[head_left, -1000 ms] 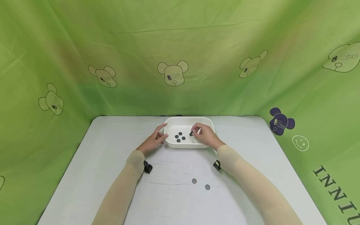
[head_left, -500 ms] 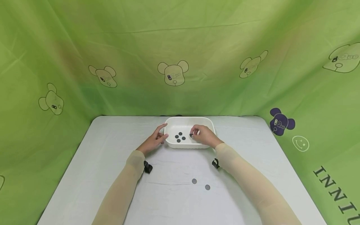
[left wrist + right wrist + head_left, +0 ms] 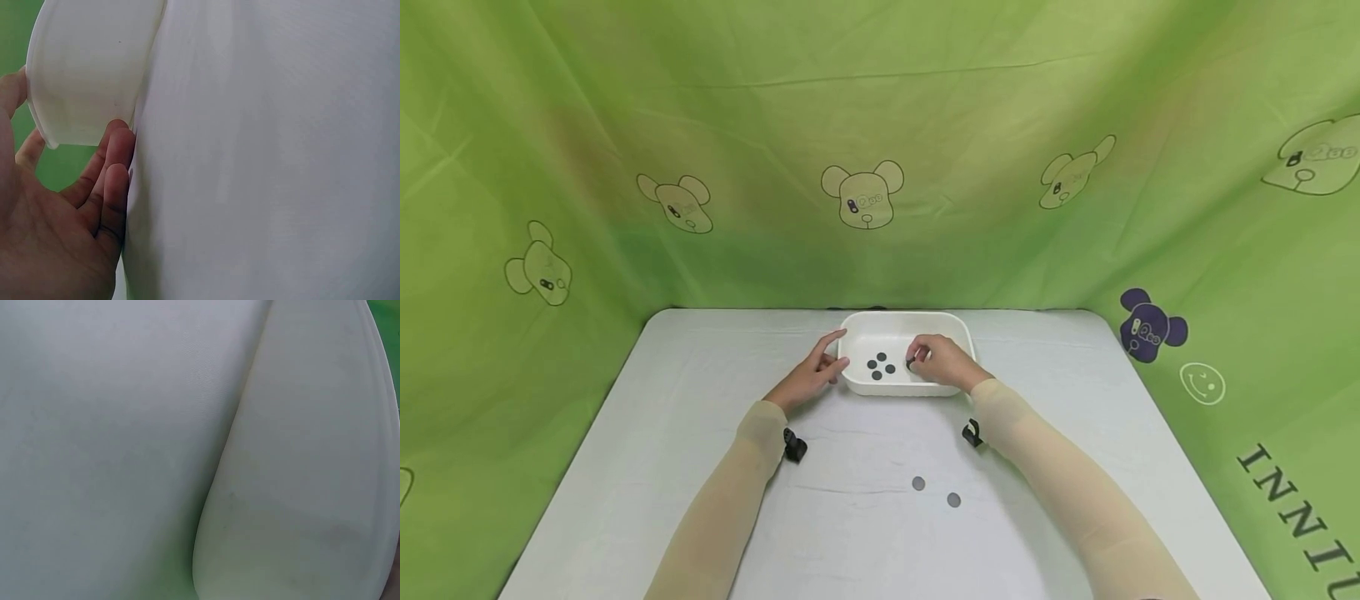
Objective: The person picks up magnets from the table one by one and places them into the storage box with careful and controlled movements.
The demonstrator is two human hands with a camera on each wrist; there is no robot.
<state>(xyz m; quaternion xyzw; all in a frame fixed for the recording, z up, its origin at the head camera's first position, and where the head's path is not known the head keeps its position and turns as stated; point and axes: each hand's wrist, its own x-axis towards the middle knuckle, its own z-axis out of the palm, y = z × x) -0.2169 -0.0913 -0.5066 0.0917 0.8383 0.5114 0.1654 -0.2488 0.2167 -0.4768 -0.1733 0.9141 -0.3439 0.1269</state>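
A white rectangular tub [image 3: 902, 389] stands at the far side of the table. Inside it, my right hand [image 3: 946, 360] pinches a small dark round disc [image 3: 911, 363] between thumb and fingers, low over the floor of the tub. Left of it, several similar dark discs [image 3: 881, 357] lie flat in a tight cluster. My left hand [image 3: 805, 380] braces the tub's left end, thumb and forefinger spread along the rim. In the left wrist view, the remaining fingers [image 3: 117, 150] bend loosely by the lower wall. The right wrist view shows mostly the tub's outer wall [image 3: 300, 456].
Two grey discs, one nearer the tub [image 3: 918, 483] and one to its right [image 3: 953, 500], lie on the white-covered table [image 3: 850, 542]. Green printed curtain [image 3: 865, 267] encloses the table at the back and both sides. A black wrist mount [image 3: 794, 446] juts from each sleeve.
My right hand has shifted slightly left and down inside the tub, with the disc still pinched. My left hand and the other discs stay where they were.
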